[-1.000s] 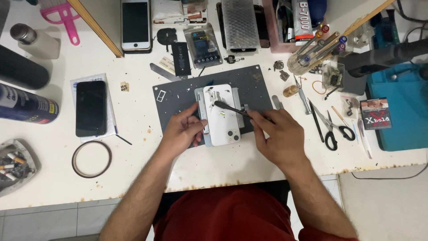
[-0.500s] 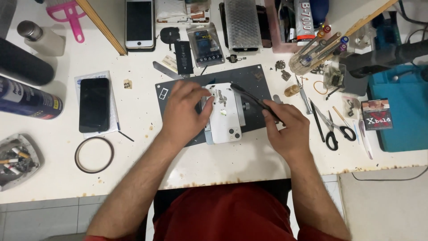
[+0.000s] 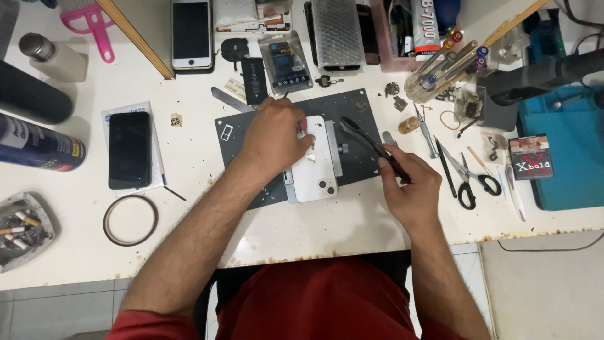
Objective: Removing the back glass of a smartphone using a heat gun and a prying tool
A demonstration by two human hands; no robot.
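A white phone [image 3: 318, 173] lies back-up on a dark grey work mat [image 3: 355, 107] in the middle of the white bench. My left hand [image 3: 277, 135] rests on the phone's upper left part, fingertips pinching a small part at its top edge. My right hand [image 3: 409, 182] is just right of the phone, lifted off it, and grips black tweezers [image 3: 365, 138] whose tips point up and left above the mat.
A black phone [image 3: 129, 150] on paper and a tape ring [image 3: 130, 220] lie at left, an ashtray [image 3: 22, 226] further left. Scissors [image 3: 467, 176], screwdrivers and small tools crowd the right. A white-framed phone [image 3: 190, 31], battery packs and a teal box [image 3: 563, 151] sit behind.
My left hand moved from the phone's lower left up onto its top. My right hand drew the tweezers off the phone and out to the right.
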